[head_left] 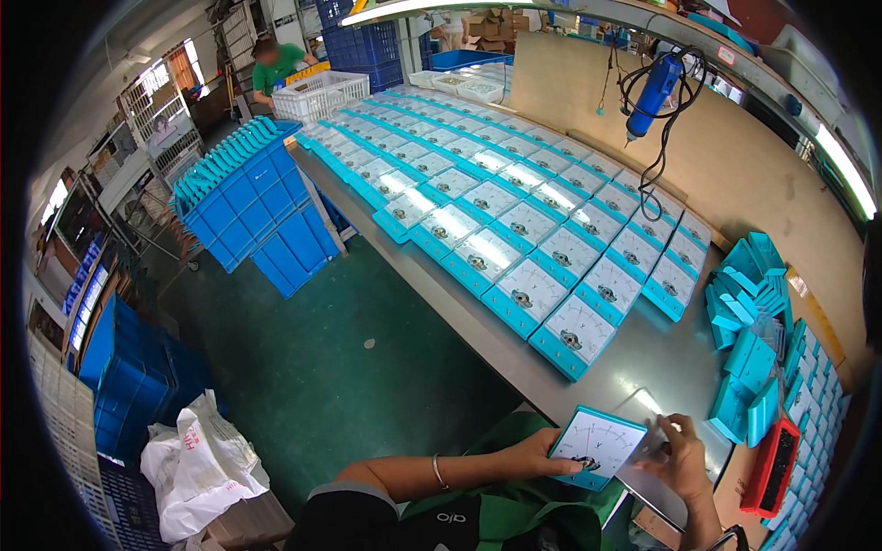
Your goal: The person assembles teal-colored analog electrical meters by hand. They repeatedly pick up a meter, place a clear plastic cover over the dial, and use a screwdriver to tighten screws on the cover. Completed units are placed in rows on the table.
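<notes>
My left hand (535, 455) grips an analog panel meter (599, 443) with a white dial and a teal base, its thumb over the lower edge of the face. The dial is turned up and tilted toward me. Just right of the meter is my right hand (684, 459), its fingers bent and drawn together. Whatever those fingers pinch, if anything, I cannot make out; a shiny, see-through or reflective patch lies beside them. Rows of similar meters (588, 321) cover the metal table (478, 344) beyond my hands.
Teal plastic housings (749, 358) are piled at the right, near a red bin (770, 468) with dark contents. More meters (818, 386) stand along the right edge. A blue electric screwdriver (654, 96) hangs overhead. Blue crates (253, 207) stand left of the table; a person (278, 64) works behind.
</notes>
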Motion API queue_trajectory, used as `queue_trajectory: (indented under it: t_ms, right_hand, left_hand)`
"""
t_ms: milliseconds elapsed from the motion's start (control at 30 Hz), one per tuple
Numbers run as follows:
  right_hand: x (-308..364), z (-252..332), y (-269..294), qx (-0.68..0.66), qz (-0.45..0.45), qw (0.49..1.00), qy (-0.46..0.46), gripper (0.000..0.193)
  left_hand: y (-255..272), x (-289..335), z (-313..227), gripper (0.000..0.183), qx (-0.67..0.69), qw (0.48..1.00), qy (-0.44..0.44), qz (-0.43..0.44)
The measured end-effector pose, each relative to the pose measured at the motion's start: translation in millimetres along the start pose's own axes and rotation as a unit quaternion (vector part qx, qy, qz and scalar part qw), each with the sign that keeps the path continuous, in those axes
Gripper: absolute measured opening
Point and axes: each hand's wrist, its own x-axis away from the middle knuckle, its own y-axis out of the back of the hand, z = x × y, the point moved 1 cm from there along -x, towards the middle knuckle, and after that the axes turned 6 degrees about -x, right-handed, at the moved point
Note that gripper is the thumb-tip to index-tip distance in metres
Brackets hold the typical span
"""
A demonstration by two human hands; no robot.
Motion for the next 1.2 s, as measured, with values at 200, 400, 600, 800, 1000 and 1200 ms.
queue_trajectory:
  t_ms: [200,400,600,800,1000,1200]
  right_hand:
    - [2,-28,13,-0.093,-0.180,0.979,0.029,0.069]
    - [6,-30,9,0.023,-0.062,0.998,-0.014,0.068]
    - [-7,-33,7,0.009,-0.061,0.997,-0.036,0.056]
    - [-3,-43,15,-0.016,-0.057,0.997,-0.047,0.059]
    - [-1,-48,9,-0.041,-0.068,0.996,-0.028,0.061]
    - [2,-38,12,-0.031,-0.116,0.992,-0.028,0.052]
  left_hand:
    - [-3,7,1,0.053,-0.006,1.000,0.005,-0.003]
    - [-8,2,-13,0.050,0.034,0.997,0.062,-0.040]
    - [-9,-24,-30,0.032,0.110,0.987,0.046,-0.103]
    - [-13,-43,-33,0.038,0.123,0.986,0.078,-0.077]
    - [-16,-48,-29,0.038,0.098,0.989,0.098,-0.055]
    - [-19,-48,-26,0.038,0.105,0.986,0.097,-0.091]
